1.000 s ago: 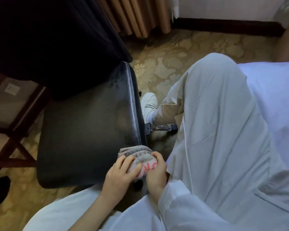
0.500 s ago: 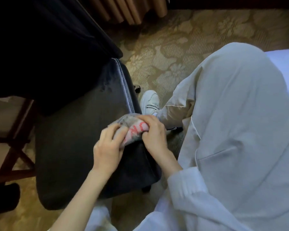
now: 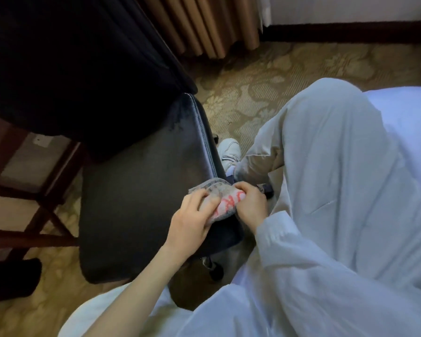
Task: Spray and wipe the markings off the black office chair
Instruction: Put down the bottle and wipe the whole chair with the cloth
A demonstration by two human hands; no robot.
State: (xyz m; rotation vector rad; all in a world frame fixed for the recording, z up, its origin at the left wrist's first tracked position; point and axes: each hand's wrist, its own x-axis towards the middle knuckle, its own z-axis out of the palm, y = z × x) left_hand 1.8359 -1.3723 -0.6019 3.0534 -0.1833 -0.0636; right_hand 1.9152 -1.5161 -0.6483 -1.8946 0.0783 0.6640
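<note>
The black office chair's leather seat (image 3: 141, 203) fills the middle left, with its dark backrest (image 3: 71, 64) above. A folded grey cloth with red lettering (image 3: 225, 203) lies on the seat's right edge. My left hand (image 3: 192, 220) presses on the cloth from the left. My right hand (image 3: 250, 205) pinches its right end, beside the seat's side. Damp-looking smears show near the seat's upper right corner (image 3: 180, 117). No spray bottle is in view.
My pale trouser leg (image 3: 326, 190) and white shoe (image 3: 229, 149) sit right of the chair. White bedding (image 3: 404, 122) lies far right. A dark wooden table frame (image 3: 34, 190) stands left; a black object (image 3: 15, 278) rests on the patterned carpet (image 3: 265, 81). Curtains (image 3: 204, 25) hang behind.
Both hands carried the cloth from the seat's front corner up onto its right edge. The camera view shifted down and then back a little.
</note>
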